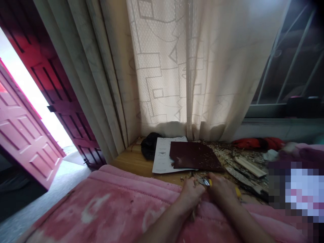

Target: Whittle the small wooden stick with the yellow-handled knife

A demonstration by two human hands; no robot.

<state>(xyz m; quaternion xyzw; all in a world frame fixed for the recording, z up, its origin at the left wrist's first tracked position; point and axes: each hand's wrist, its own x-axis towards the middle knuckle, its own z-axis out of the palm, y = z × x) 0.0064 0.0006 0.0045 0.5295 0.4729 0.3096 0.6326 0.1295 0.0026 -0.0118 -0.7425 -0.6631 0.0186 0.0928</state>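
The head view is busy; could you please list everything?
door panels: 2, red and pink, left
floor: 1, grey, lower left
curtains: several, beige, centre
window: 1, dark, right
dark object: 1, black, by window
tabletop: 1, tan, below curtains
bag: 1, black, tabletop left
paper: 1, white, beside bag
sheet: 1, maroon, over paper
shavings: many, pale, tabletop
bundle: 1, red-black, back right
wood strip: 1, pale, right
blade-like piece: 1, grey, beside wood strip
crumpled item: 1, white, right
cloth: 1, purple, far right
blanket: 1, pink, foreground
pixelated patch: 1, mixed, lower right
knife: 1, yellow handle, right hand
thin piece: 1, brownish, left hand
left hand: 1, bare, centre
right hand: 1, bare, centre right
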